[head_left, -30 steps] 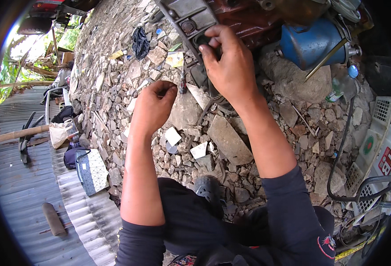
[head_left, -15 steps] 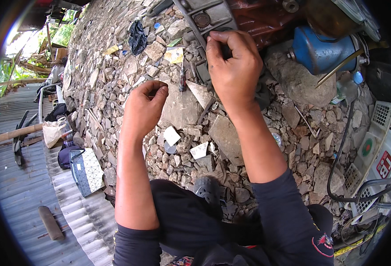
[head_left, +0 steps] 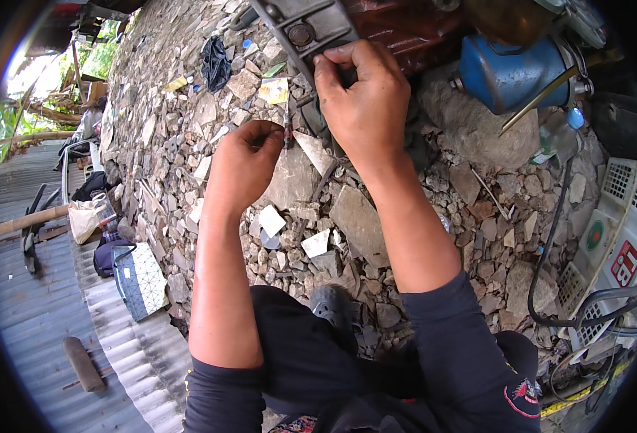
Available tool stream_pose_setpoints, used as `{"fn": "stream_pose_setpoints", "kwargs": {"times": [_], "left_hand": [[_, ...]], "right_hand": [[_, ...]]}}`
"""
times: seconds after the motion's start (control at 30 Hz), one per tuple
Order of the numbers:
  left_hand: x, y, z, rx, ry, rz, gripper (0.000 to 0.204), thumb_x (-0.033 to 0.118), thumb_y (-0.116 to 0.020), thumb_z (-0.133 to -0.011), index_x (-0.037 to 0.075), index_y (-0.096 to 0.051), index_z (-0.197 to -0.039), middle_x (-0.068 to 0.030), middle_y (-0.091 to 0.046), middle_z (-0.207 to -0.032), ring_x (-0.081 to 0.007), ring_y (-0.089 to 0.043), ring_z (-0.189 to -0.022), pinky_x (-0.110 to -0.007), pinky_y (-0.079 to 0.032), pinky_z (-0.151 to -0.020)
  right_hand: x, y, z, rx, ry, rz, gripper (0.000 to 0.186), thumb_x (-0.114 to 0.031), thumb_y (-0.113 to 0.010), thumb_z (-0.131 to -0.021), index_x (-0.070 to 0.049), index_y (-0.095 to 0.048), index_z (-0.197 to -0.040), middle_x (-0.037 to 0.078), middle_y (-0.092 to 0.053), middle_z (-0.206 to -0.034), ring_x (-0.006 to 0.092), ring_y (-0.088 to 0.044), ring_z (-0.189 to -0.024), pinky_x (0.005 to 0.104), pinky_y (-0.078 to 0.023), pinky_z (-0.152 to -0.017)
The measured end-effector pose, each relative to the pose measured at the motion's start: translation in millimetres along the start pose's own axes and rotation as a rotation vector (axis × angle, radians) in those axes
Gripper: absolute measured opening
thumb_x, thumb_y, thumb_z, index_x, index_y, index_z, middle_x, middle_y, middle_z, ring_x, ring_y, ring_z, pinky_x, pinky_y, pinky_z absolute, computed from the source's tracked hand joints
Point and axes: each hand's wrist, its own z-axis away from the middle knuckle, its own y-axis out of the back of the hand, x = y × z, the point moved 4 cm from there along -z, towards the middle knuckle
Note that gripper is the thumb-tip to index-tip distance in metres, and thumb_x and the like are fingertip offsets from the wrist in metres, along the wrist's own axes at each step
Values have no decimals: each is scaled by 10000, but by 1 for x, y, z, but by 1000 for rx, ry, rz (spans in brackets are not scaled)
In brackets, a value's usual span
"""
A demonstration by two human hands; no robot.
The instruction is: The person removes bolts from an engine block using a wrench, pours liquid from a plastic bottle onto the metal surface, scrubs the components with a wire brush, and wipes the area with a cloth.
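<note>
My right hand [head_left: 367, 101] is closed at the near edge of a grey cast-metal part [head_left: 308, 32]. Its thumb and forefinger pinch together there, and whatever lies between them is hidden. To the left, over the rubble, my left hand [head_left: 243, 167] is curled with thumb and fingers drawn together; I cannot make out anything in it. A thin tool with a dark handle [head_left: 287, 130], like a screwdriver, lies on the stones just beside its fingertips. Reddish-brown sheeting [head_left: 401, 32] lies beyond my right hand, by the metal part.
A blue metal canister [head_left: 510, 72] sits by a large rock [head_left: 477, 123] at the right. Farther right are a white plastic crate [head_left: 614, 245] and a black hose [head_left: 539, 289]. Corrugated sheeting [head_left: 37, 303] with bags [head_left: 141, 278] runs along the left. A black plastic bag [head_left: 219, 63] lies on the rubble.
The view has shifted slightly, so the metal part and canister appear farther left. My left hand has come closer to the thin tool. My right hand stays at the metal part's edge.
</note>
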Motion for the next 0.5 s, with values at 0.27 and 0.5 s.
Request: {"fn": "stream_pose_setpoints", "kwargs": {"times": [0.27, 0.5], "left_hand": [[-6, 20, 11, 25, -4, 5, 256, 140, -593, -933, -51, -631, -1101, -87, -693, -925, -139, -643, -836, -271, -507, -775], [0, 6, -2, 23, -66, 17, 239, 148, -604, -923, -40, -649, -1062, -75, -692, -894, -125, -628, -804, -263, -499, -752]], "right_hand": [[18, 11, -20, 152, -54, 58, 41, -53, -677, -788, -27, -676, -819, 104, -660, -755, 248, -628, -689, 344, -500, -644], [-9, 5, 4, -226, 2, 3, 166, -24, -659, -793, -21, -703, -954, 145, -620, -909, 309, -633, -824, 359, -514, -725]]}}
